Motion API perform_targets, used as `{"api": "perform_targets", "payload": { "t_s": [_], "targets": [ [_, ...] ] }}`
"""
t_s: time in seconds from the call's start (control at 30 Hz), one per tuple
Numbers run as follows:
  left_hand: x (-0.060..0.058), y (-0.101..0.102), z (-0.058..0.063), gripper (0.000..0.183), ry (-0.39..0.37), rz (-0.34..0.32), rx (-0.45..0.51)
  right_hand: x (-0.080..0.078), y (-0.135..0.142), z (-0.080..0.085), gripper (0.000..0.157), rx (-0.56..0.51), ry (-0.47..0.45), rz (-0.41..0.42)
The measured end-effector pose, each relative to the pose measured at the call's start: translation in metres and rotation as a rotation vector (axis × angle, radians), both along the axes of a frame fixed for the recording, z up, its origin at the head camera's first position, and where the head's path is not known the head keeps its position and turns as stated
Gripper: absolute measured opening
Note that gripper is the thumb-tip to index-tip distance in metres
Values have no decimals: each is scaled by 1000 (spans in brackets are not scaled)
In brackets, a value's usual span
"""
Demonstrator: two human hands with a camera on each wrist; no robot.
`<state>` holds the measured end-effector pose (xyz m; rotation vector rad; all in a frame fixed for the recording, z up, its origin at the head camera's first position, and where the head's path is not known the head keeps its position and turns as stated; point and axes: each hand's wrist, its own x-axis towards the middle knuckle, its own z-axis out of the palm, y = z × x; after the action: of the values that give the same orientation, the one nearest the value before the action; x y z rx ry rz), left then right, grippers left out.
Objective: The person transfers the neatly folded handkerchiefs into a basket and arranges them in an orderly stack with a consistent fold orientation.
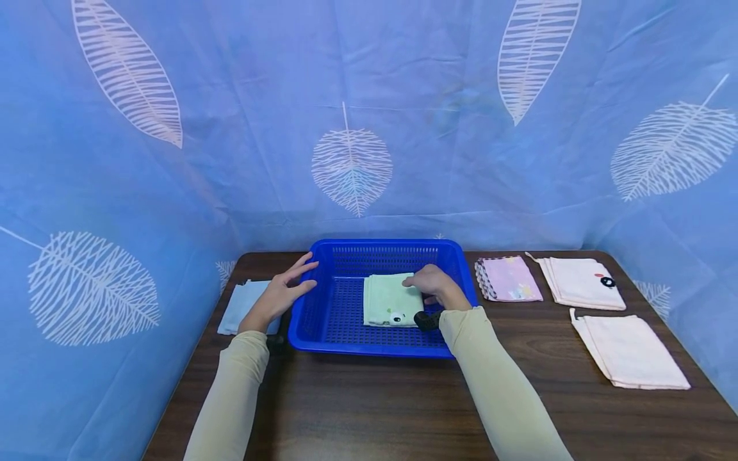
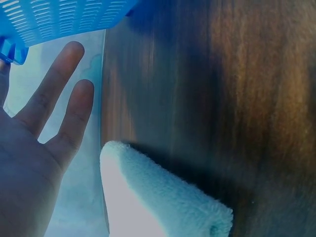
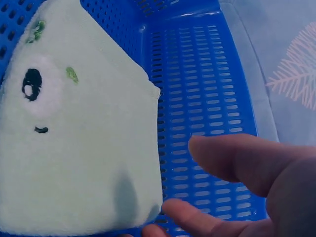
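Note:
A folded light green towel [image 1: 393, 299] with an embroidered eye lies in the blue plastic basket [image 1: 375, 351]. At its right edge is my right hand [image 1: 434, 283]. In the right wrist view the thumb [image 3: 217, 153] stands apart from the towel, over the slotted mesh, while a fingertip [image 3: 180, 210] is right at the towel's corner. My left hand [image 1: 280, 296] is at the basket's left side, fingers spread and extended toward the rim. Beneath and beside this hand lies a folded light blue towel [image 1: 239, 304], its thick folded edge large in the left wrist view.
Right of the basket, a folded pink towel [image 1: 513, 280] with a checked edge lies on the dark wooden table [image 1: 375, 410]. Farther right are two folded pale pink towels, one at the back [image 1: 582, 282] and one nearer [image 1: 637, 352]. A blue leaf-patterned curtain [image 1: 432, 179] surrounds the table.

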<state>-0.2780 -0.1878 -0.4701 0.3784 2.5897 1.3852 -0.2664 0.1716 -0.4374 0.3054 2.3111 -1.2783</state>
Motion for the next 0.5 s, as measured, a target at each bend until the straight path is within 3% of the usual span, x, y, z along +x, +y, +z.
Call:
{"api": "perform_targets", "payload": {
  "t_s": [0.3, 0.5],
  "targets": [
    [-3, 0, -4, 55, -5, -9, 1, -1, 1, 9, 51, 69, 78, 104],
    [-2, 0, -3, 55, 1, -2, 4, -3, -1, 13, 50, 206, 206, 264]
  ]
}}
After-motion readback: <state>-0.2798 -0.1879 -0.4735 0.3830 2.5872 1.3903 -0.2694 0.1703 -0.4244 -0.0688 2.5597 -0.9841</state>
